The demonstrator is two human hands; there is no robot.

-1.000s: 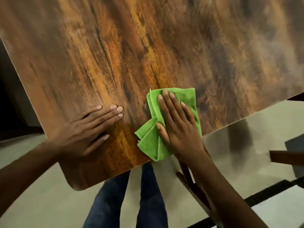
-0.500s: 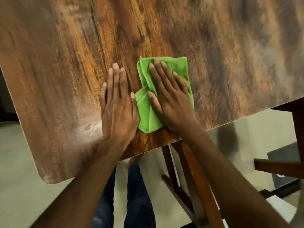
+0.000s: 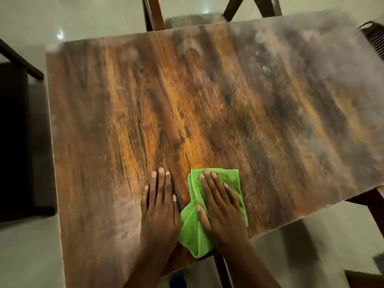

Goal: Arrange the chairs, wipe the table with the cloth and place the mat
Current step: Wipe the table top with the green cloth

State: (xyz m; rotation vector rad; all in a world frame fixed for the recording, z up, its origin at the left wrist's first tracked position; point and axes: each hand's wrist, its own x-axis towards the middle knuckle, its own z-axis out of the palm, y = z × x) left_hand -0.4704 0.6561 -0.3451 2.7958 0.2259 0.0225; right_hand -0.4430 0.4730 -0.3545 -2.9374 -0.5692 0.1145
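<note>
A folded green cloth (image 3: 192,229) lies on the brown wooden table (image 3: 207,111) near its front edge. My right hand (image 3: 222,210) presses flat on the cloth with straight fingers. My left hand (image 3: 159,208) rests flat on the bare wood just left of the cloth, fingers together and pointing away from me. Dusty smears show on the table's right and far parts. No mat is in view.
Wooden chair parts stand beyond the far edge (image 3: 152,13) and at the far right (image 3: 268,5). A dark chair (image 3: 14,132) sits left of the table. A chair leg (image 3: 374,206) shows at the right edge. A dark slatted object (image 3: 374,40) lies at the table's far right corner.
The view has pulled back and tilted up, so the whole tabletop now shows. Both hands stay flat side by side, the right one on the cloth.
</note>
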